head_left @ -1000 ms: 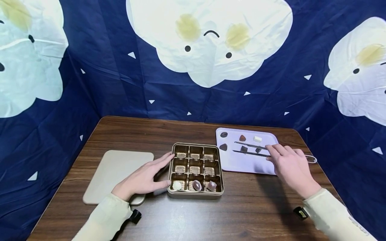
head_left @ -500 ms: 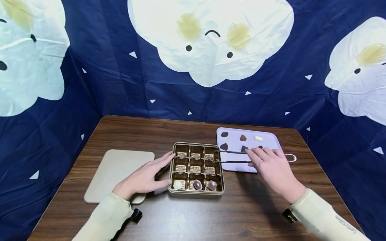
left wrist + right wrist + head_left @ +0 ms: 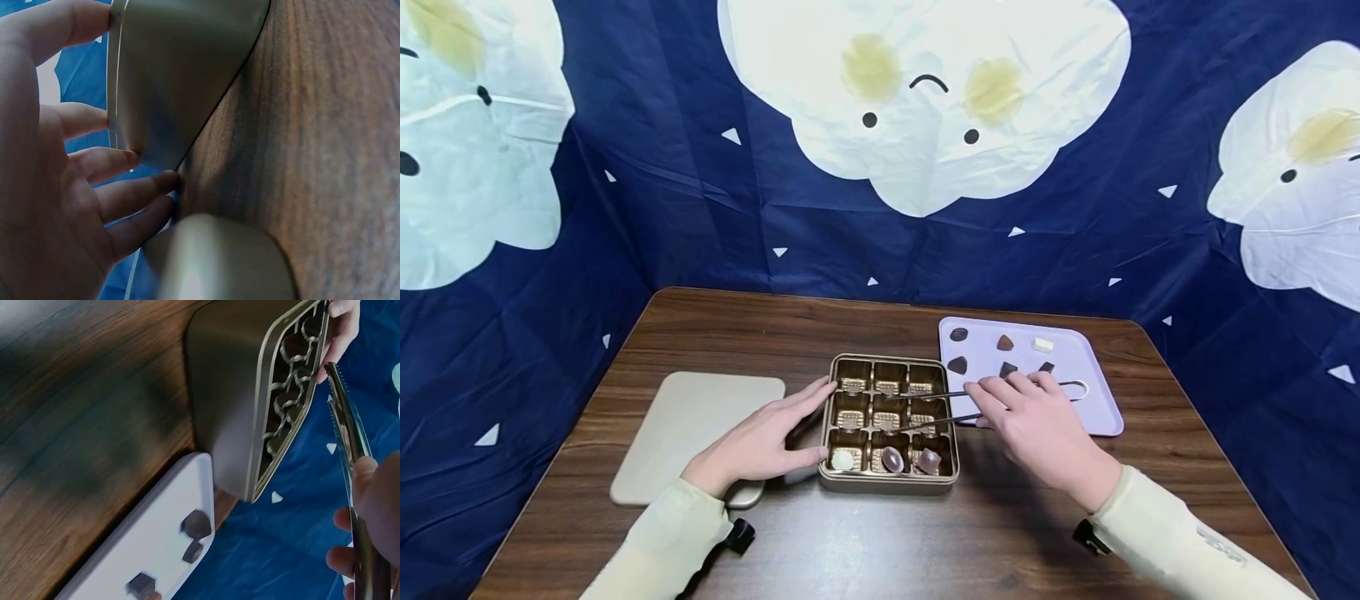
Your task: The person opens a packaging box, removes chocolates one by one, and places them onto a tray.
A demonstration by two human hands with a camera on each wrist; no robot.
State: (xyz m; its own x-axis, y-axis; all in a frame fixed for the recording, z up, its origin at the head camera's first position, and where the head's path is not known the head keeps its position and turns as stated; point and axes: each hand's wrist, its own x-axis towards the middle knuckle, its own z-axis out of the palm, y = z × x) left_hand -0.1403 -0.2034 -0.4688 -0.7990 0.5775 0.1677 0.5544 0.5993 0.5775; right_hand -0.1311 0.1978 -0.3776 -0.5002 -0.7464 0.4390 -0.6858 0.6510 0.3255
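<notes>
A square gold tin with a nine-compartment insert stands mid-table. Its front row holds a pale green-white chocolate, a glossy oval chocolate and a pinkish-brown chocolate; the other compartments look empty. My left hand rests with extended fingers and thumb against the tin's left side, its fingertips on the wall. In my right hand I grip metal tongs between thumb and fingers. Their arms are spread over the tin's middle and right compartments, with nothing between the tips.
At the back right lies a lilac tray with several chocolates, among them a white one and a reddish-brown one. A beige lid lies left of the tin, partly under the left forearm. A dark blue cloth with clouds surrounds the table.
My right hand has carried the tongs left, from above the lilac tray to over the tin; their arms stay spread. My left hand keeps its place at the tin.
</notes>
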